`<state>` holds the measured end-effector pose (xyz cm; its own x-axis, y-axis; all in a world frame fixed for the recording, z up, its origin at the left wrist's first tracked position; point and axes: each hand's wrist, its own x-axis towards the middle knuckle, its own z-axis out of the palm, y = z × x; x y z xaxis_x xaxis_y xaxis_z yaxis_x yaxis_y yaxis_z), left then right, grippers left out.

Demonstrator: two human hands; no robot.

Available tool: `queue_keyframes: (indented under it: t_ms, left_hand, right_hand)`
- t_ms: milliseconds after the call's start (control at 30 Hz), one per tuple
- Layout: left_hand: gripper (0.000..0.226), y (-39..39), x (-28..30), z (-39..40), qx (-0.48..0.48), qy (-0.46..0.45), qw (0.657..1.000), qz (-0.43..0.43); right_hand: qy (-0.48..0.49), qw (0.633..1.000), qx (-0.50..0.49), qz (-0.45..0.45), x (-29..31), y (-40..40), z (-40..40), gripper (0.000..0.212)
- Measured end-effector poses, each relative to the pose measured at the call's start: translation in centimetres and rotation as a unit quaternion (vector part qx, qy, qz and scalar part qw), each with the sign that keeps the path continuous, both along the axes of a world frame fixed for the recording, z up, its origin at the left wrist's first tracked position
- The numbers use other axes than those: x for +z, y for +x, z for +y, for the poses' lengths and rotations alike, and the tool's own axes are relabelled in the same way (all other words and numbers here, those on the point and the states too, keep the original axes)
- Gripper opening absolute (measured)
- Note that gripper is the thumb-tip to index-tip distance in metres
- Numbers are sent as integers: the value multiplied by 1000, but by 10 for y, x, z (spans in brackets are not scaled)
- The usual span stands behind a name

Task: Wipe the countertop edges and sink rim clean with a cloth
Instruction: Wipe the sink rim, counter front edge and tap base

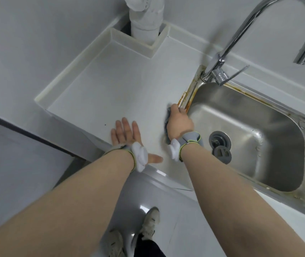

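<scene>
My right hand point(179, 120) grips a grey cloth point(167, 125) and presses it against the left rim of the steel sink point(190, 95), where the rim shows rust-coloured stains. The cloth is mostly hidden under the hand. My left hand point(126, 133) lies flat with fingers spread on the white countertop point(114, 86), near its front edge, to the left of the right hand. Both wrists wear grey straps with white pads.
A chrome tap point(220, 65) stands at the sink's back left corner. A drain and a loose strainer plug point(222, 154) lie in the basin. A white pipe point(144, 21) rises behind a raised box at the back. A raised lip runs along the counter's left side.
</scene>
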<state>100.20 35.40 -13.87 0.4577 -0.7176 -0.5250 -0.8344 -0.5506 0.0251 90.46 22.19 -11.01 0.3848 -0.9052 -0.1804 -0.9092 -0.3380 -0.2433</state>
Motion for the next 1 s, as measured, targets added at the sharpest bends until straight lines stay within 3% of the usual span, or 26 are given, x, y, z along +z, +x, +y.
queue_keyframes:
  t_ms: [67,167,233,400,667,833,933,1000]
  left_hand:
    - [132,0,12,1,-10,-17,1000,-19]
    - [56,17,41,-15,0,-122,992,-37]
    - [31,34,49,-37,15,-120,992,-37]
    - [35,59,35,-101,-3,-201,976,-81]
    - [52,57,-6,-141,62,-286,955,-36]
    - [52,52,-14,-140,72,-306,948,-57]
    - [52,53,-11,-140,75,-316,944,-58]
    - [51,51,-11,-138,70,-318,944,-57]
  right_hand:
    - [14,1000,13,3,1,-2,7,35]
    - [50,998,44,11,5,-8,20,39]
    - [62,996,70,15,9,-10,23,40]
    - [64,990,113,48,12,-7,14,38]
    - [53,990,123,35,18,-4,-23,26]
    - [8,999,49,19,19,3,-22,21]
    - [110,991,71,7,20,-3,-9,27]
    - [127,988,83,-2,22,-9,-9,26]
